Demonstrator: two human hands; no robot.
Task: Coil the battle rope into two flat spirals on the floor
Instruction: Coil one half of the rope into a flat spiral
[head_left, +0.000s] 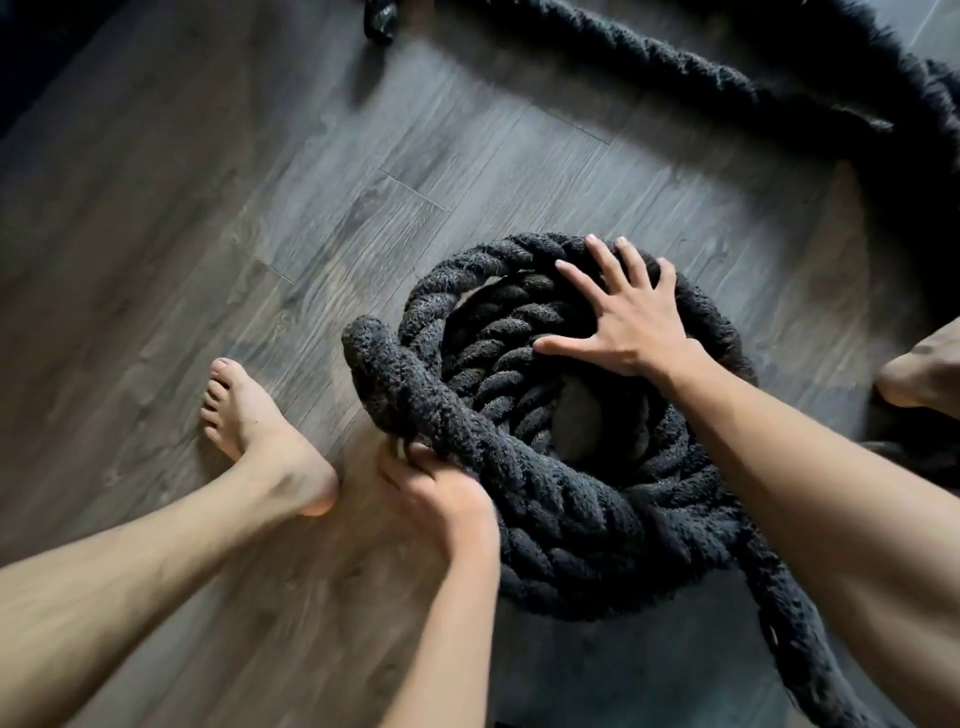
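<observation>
Bare foot on grey wood-plank floor, left of thick black braided battle rope, fuzzy, coiled. Left hand grips a loop; right hand presses coil, fingers splayed.

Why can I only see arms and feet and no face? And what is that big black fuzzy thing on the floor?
There is no machine here, just a person. The camera sits on their head and looks down, so you see what they see: their own arms, left foot and right foot, both bare. The fuzzy thing is a thick battle rope, wound in rings on the wooden floor. The left hand grips a piece of rope at the rings' edge. The right hand lies on top of the rings with fingers spread, touching but not grabbing. An uncoiled part of the rope runs across the floor at the top right.
</observation>
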